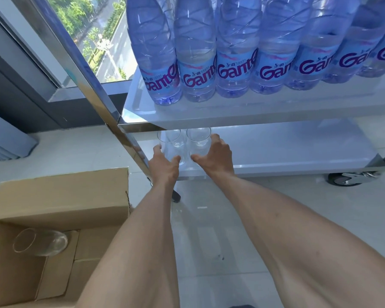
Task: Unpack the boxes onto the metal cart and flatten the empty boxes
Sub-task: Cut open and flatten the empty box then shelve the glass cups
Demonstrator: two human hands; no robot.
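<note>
**Glasses Go onto the Cart's Lower Shelf**

Both hands reached under the upper shelf [242, 114] of the metal cart [111, 112] and set clear glasses on the lower shelf [287, 150]. The left hand [165, 163] curled its fingers and thumb round the left glass [171, 143]; the right hand [216, 156] wrapped the right glass [198, 141] the same way, thumb on the near side and fingers on the far side. The 2 glasses stood upright, just beside each other, near the shelf's left front corner. A 3rd rim may have shown between them, but clear glass against a white shelf made that count uncertain.

Gripping each glass by its wall probably kept it upright during the low reach, and starting at the corner would leave the rest of the shelf free for more.

The upper shelf carried water bottles [198, 63], at least 7 in the front row, labels facing out, with more apparently behind them; heavy stock likely went there first.

On the floor to the left, 1 open cardboard box [65, 196] held 1 more glass [40, 242], lying on its side on the cardboard divider. By that reckoning the box was nearly unpacked and its flattening not yet begun. A caster wheel [342, 181] showed at the cart's right.
</note>
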